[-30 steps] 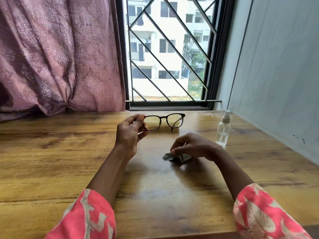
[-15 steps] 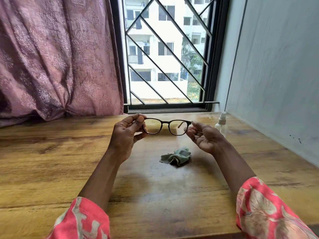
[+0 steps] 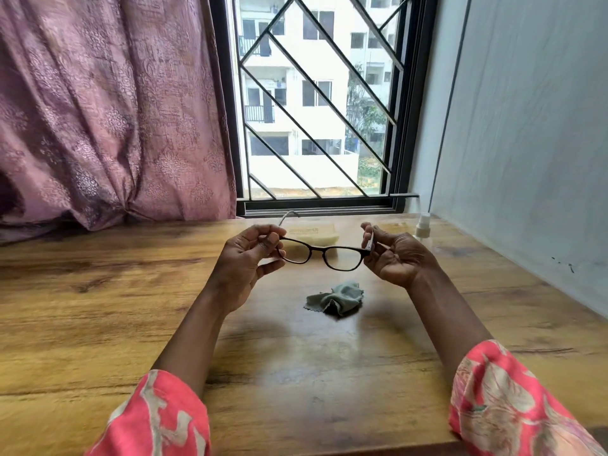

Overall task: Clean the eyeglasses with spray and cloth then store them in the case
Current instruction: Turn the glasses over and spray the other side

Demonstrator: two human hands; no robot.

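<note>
Dark-framed eyeglasses (image 3: 324, 254) hang level above the wooden table (image 3: 98, 307), held at both ends. My left hand (image 3: 245, 258) pinches the left hinge and temple. My right hand (image 3: 394, 255) pinches the right temple, which points upward. A crumpled grey-green cloth (image 3: 339, 298) lies on the table just below the glasses, touched by neither hand. A clear spray bottle (image 3: 422, 227) with a white top stands at the back right, partly behind my right hand. A pale yellow case (image 3: 312, 234) lies behind the glasses near the window.
A barred window (image 3: 316, 103) and a mauve curtain (image 3: 108, 110) close off the far side of the table. A grey wall (image 3: 526, 143) runs along the right edge. Bare wood stretches to the left and toward me.
My right hand let go of the cloth on the table, rose and took hold of the right end of the glasses. The glasses now sit between both hands, and the camera has tilted down a little.
</note>
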